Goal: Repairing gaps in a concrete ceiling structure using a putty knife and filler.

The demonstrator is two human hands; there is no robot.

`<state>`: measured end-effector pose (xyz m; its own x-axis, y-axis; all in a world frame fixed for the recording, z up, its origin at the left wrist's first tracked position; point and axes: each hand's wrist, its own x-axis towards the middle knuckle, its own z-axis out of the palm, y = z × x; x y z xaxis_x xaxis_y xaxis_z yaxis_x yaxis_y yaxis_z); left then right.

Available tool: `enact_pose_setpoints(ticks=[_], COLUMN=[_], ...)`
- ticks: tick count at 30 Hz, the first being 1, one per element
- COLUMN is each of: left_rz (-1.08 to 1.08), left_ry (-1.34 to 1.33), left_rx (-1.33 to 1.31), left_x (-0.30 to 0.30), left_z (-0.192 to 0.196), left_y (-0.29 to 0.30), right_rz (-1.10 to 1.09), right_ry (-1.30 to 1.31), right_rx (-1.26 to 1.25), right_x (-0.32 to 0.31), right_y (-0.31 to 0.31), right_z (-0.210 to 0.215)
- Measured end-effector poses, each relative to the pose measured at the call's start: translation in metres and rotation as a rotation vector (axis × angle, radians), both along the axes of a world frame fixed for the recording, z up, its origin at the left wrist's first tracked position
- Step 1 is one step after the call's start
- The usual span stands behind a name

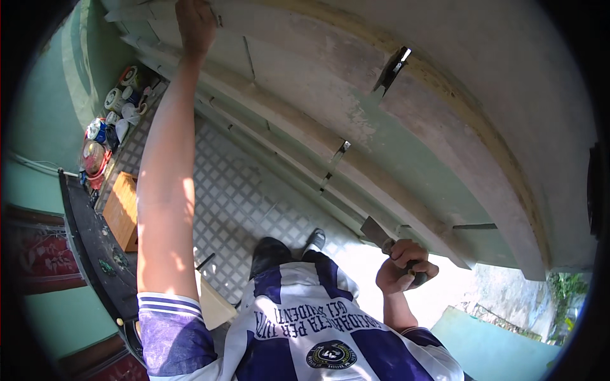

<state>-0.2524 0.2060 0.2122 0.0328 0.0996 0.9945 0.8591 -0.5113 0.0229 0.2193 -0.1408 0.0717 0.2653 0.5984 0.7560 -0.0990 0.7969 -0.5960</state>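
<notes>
My right hand (400, 267) is closed around the dark handle of a putty knife (377, 234). Its flat metal blade points up and left, close to the lower edge of the slatted wooden panel (343, 82). My left arm stretches far up across the view. At the top edge my left hand (196, 28) is against the panel's upper part, fingers curled and partly cut off by the picture's edge. A small dark spot shows beside it, and what it grips cannot be made out. The panel has long pale boards with patchy, worn paint and narrow slots.
Paint cans and tubs (114, 101) stand along the green wall at left, with a red container (95, 165) among them. Below them are a wooden box (122, 206) and a dark table (95, 241). My feet stand on checkered tiles (222, 184). Plants (565, 298) grow at lower right.
</notes>
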Motion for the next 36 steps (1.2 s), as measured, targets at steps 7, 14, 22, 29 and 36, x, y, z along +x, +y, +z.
enact_pose_setpoints(ticks=[7,14,22,29,36], left_rz=[-0.055,-0.007,-0.151,-0.067,-0.131], left_ry=[-0.040,0.016,-0.528,-0.847,-1.268], left_rx=[-0.123,-0.295,-1.134,-1.400,-1.371], left_x=[0.008,0.050,0.095,0.083,0.085], left_z=[0.005,-0.038,-0.346,-0.463,-0.466], left_y=[-0.019,-0.091,-0.298,-0.457,-0.516], right_rz=[-0.122,-0.045,-0.237,-0.356,0.024], right_ry=[0.074,-0.079,-0.319,-0.386,-0.124], right_rx=[-0.142,-0.240,-0.285,-0.227,-0.203], right_x=[-0.042,-0.056,-0.042,-0.018,-0.024], right_y=[-0.023,-0.029,-0.019,0.010,0.039], right_z=[0.001,-0.003,0.017,0.037,0.061])
